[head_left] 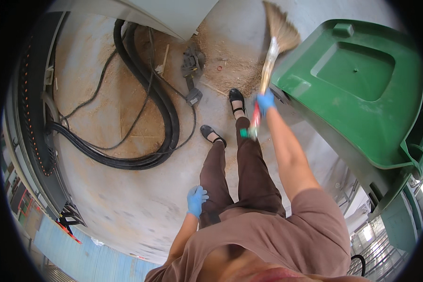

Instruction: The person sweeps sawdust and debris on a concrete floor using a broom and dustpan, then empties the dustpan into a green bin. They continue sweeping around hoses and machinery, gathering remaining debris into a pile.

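My right hand (266,101), in a blue glove, is closed round the handle of a broom (269,64). The broom's tan bristles point away from me, toward the top of the picture, and its green-tipped handle end lies near my right knee. Sawdust (232,75) is piled on the floor to the left of the bristles. My left hand (197,200), also blue-gloved, hangs beside my left thigh with nothing in it, its fingers loosely bent and a little apart.
A large green lidded bin (310,89) stands close on my right. Thick black hoses (167,113) and thin cables curve over the dusty floor at left, with a black device (191,61) near a pale cabinet (174,14). A dark machine (30,108) borders the left side.
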Tool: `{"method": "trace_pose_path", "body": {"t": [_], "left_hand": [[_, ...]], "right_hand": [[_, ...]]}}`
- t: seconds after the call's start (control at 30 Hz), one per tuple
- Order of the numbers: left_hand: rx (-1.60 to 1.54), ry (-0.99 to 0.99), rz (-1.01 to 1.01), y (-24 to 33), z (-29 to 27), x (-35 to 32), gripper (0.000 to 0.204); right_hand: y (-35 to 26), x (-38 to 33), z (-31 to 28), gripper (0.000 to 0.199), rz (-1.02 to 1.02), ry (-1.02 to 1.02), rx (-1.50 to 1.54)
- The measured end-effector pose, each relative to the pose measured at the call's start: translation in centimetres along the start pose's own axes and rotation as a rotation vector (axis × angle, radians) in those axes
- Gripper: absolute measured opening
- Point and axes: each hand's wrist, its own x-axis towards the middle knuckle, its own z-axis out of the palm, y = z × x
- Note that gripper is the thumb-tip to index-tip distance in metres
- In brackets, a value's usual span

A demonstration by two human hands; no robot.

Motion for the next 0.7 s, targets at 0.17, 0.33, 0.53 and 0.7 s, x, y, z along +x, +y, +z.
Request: {"method": "trace_pose_path", "body": {"t": [0.17,0.33,0.53,0.7], "left_hand": [[0.082,-0.05,0.081,0.5,-1.7,0.3,0.044],[0.016,-0.078,0.041,-0.1,-3.0,-0.4,0.044],[-0.123,-0.031,-0.019,-3.1,-3.1,-0.6,0.043],[-0.144,0.038,-0.042,-5.4,-1.2,0.0,0.039]], "right_hand": [[5.2,-19.3,-6.8,0.06,0.244,-0.222,0.132],[2.9,-22.9,-6.7,0.074,-0.051,-0.072,-0.282],[-4.7,-9.5,2.0,0.067,-0.385,-0.049,-0.422],[-8.9,-5.0,8.4,0.07,-0.261,-0.325,-0.545]]}}
